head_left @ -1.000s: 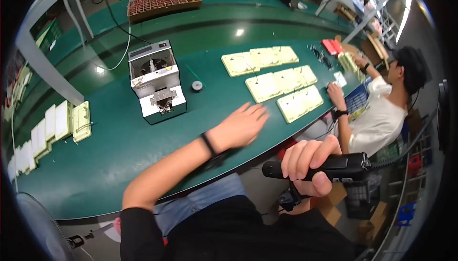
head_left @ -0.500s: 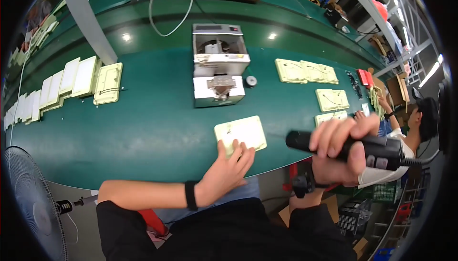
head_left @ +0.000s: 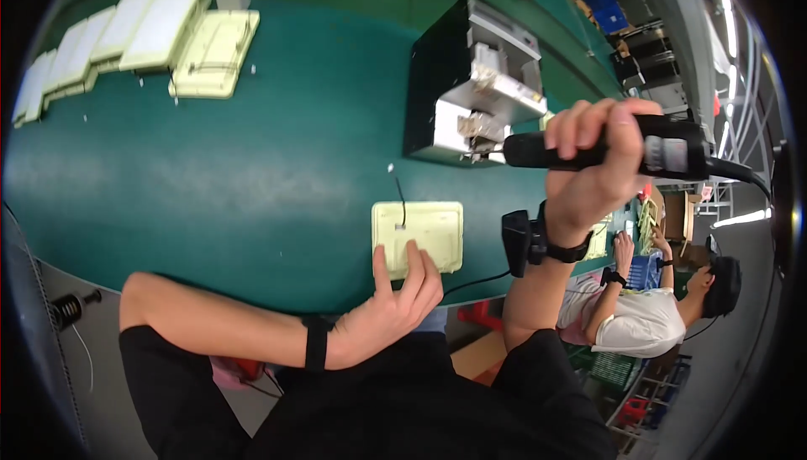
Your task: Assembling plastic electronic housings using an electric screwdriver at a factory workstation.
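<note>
A pale yellow-green plastic panel (head_left: 441,225) lies flat on the green table before me. From its upper left part a short black wire runs past its far edge, with a small white connector at the end. My left hand (head_left: 391,304) rests on the panel's near side, fingers apart and fingertips touching it; the thumb is hidden. In my right hand (head_left: 601,145) is a black electric screwdriver (head_left: 534,150), held sideways above the table with its cord trailing right. Its bit points left, at the front of a screw feeder (head_left: 441,82); whether they touch I cannot tell.
White-topped panels (head_left: 126,23) stand in an overlapping row at the far left, beside a yellow-green panel (head_left: 214,52) with black wire. Small white bits are scattered on the table. A co-worker (head_left: 643,321) sits at the right. A fan (head_left: 29,325) stands at the left edge.
My right hand has raised the screwdriver away from me, up to the screw feeder. My left hand stays on the panel, whose wire now shows. The whole view has turned and shifted left.
</note>
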The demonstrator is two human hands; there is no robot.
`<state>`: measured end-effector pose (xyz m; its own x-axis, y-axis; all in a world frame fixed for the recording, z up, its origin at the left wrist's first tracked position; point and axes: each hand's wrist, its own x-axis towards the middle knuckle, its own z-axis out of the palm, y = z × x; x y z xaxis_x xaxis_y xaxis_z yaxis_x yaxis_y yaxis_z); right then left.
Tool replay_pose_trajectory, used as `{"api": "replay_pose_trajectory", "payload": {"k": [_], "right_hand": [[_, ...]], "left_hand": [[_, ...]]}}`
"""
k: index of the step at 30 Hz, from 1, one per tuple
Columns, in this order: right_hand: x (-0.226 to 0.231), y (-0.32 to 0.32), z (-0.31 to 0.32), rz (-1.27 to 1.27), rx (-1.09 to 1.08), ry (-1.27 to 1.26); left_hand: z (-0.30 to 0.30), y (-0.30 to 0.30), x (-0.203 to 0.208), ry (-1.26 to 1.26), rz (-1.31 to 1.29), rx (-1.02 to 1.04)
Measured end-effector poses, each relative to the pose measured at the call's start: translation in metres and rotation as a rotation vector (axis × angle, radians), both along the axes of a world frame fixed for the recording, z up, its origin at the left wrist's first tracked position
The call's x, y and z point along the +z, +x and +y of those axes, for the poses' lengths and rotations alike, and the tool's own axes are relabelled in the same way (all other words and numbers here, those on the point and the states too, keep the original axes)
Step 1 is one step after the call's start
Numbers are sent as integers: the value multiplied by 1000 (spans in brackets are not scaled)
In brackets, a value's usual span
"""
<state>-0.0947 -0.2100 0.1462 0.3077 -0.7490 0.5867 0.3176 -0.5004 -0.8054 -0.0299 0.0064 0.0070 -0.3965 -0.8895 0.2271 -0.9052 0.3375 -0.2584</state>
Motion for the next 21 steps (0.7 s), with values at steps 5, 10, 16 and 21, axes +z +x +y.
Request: {"api": "replay_pose_trajectory", "payload": {"k": [5,10,16,21], "right_hand": [[-20,-3,29,14,168,32],[-38,-8,55,-10,303,55],[-49,-3,56,69,248,79],[-56,-1,54,61,245,101]], "left_hand": [[-5,4,-9,-17,35,-33],[-3,0,-14,-36,55,-50],[-4,-1,-16,-51,48,-45],[-5,-1,-17,-80,61,-46]]}}
